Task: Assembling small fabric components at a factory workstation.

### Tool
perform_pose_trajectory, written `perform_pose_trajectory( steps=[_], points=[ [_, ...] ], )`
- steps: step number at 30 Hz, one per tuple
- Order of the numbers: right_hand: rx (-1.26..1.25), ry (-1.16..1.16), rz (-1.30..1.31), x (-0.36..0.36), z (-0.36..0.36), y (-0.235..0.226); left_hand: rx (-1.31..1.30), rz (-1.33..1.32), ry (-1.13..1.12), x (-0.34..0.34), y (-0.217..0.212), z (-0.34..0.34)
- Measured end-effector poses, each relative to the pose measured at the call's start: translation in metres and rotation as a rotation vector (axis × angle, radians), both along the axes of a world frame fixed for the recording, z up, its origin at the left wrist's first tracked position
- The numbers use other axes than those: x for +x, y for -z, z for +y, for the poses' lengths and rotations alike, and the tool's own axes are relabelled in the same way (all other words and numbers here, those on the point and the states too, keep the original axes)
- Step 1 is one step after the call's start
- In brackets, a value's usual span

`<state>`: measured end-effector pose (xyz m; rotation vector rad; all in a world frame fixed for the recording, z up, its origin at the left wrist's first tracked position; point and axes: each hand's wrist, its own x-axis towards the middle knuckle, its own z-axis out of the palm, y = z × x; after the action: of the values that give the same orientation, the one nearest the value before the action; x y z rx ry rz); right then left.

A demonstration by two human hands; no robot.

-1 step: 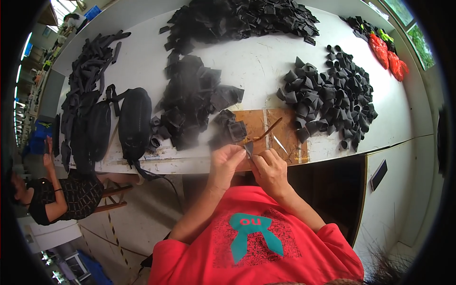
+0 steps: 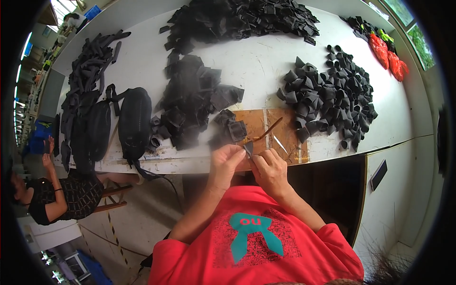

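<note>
Fabric piece (image 2: pixel 248 147), small, dark gray, is up between both hands at the tabletop (image 2: pixel 142 52)'s near edge, around mid-length. Left hand (image 2: pixel 224 164): closed to a pinch, thumb and index finger on the piece's left side. Right hand (image 2: pixel 270 167): fingers curled in, thumb and index finger pinching the piece's lower right; rest of the grip hidden. Brown board (image 2: pixel 252 117) lies along the near edge, just past the hands; on it, a curved brown strip (image 2: pixel 271 127) and a thin white strip (image 2: pixel 280 144). Right of the board, toward the right edge: heap of folded black pieces (image 2: pixel 335 97). Flat black pieces (image 2: pixel 190 83) run from the far edge down to near the board's left side. Left end: black bags (image 2: pixel 135 123) by the near edge, narrow black strips (image 2: pixel 88 66) toward the far left corner. Red plastic bags (image 2: pixel 379 50) near the far right corner. Co-worker (image 2: pixel 66 197) sits off the tabletop's near left corner, hands raised, on a wooden stool (image 2: pixel 111 206).
</note>
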<state>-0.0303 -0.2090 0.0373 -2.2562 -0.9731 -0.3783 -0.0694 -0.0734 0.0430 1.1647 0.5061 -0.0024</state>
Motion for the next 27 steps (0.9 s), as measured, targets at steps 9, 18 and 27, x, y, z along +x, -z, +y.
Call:
perform_pose_trajectory(
  steps=[9,18,27],
  points=[
    [-0.037,-0.051,-0.065,0.000,0.000,0.002,-0.002,0.000,0.041,0.000,0.000,0.002],
    [0.206,0.005,0.456,-0.003,-0.002,-0.021,0.164,-0.099,0.075,-0.003,0.004,-0.001],
    [0.570,0.034,0.930,0.004,0.001,-0.014,0.282,-0.211,0.179,0.003,0.001,-0.004]
  ],
)
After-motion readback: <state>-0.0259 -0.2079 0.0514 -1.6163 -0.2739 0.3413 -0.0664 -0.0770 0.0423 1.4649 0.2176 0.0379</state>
